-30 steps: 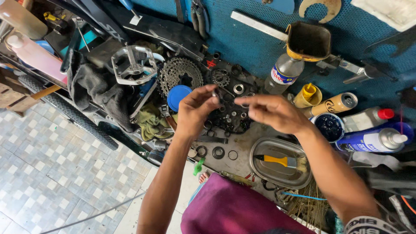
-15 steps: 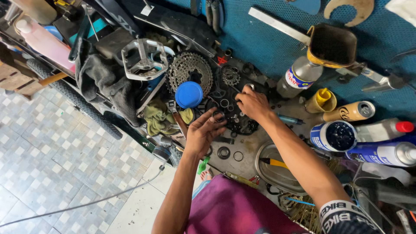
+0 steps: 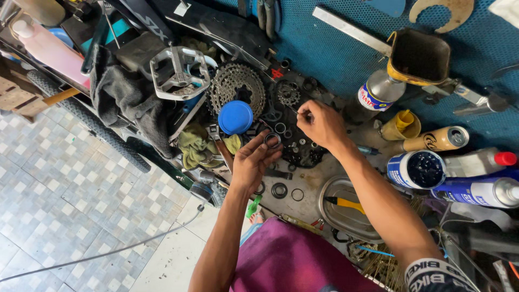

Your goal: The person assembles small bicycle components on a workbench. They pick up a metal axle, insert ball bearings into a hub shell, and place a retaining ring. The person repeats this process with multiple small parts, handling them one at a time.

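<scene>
Fingers of our left hand point(image 3: 254, 159) lay spread and palm-up over the greasy counter point(image 3: 324, 167), with a small dark metal ring point(image 3: 272, 140) resting at the fingertips rather than clamped; half a second earlier that hand had been lower and curled, with no ring showing on it, so we judged a spacer had just been lifted out of the pile. Our right hand point(image 3: 320, 123) had closed its fingertips in a pinch on something very small beside the small sprocket point(image 3: 288, 93); what it gripped was too tiny to tell. A second earlier both hands had worked close together over the dark heap of chain parts point(image 3: 303, 154); now they stood apart, one presenting a ring, the other picking, which read to us as sorting loose pieces one at a time. Just beyond the left fingertips sat a blue round cap point(image 3: 235, 117), and behind it the big toothed cassette point(image 3: 236, 89) with a silver flat pedal point(image 3: 178, 70) to its left. More loose rings point(image 3: 279, 190) lay near the wrist. Farther right stood a metal tray point(image 3: 346, 208) holding a yellow-handled tool, an open tin of dark grease point(image 3: 423, 169), spray cans point(image 3: 481, 192) and a yellow-rimmed black pot point(image 3: 419, 57) on the blue mat point(image 3: 335, 59).
</scene>
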